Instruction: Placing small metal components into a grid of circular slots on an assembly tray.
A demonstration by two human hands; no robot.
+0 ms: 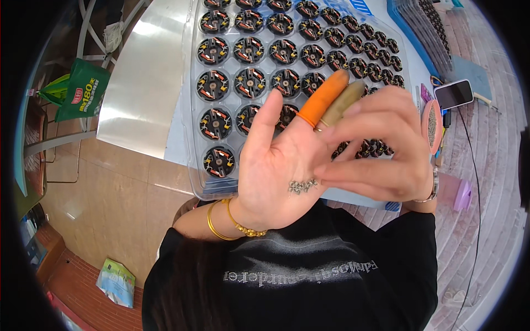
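Two finger cots [324, 100], one cluster of metal bits [301, 186], over thirty round black parts [249, 83], one phone [454, 93]

Small silvery metal pieces [302, 186], loosely heaped, lying on the upturned left palm [276, 171]

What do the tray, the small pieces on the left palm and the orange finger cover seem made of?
Tray: probably plastic, clear, glossy, with bright reflections. Small pieces: likely metal, shiny, with silvery glints. Orange finger cover: perhaps rubber, matte, fitting snugly.
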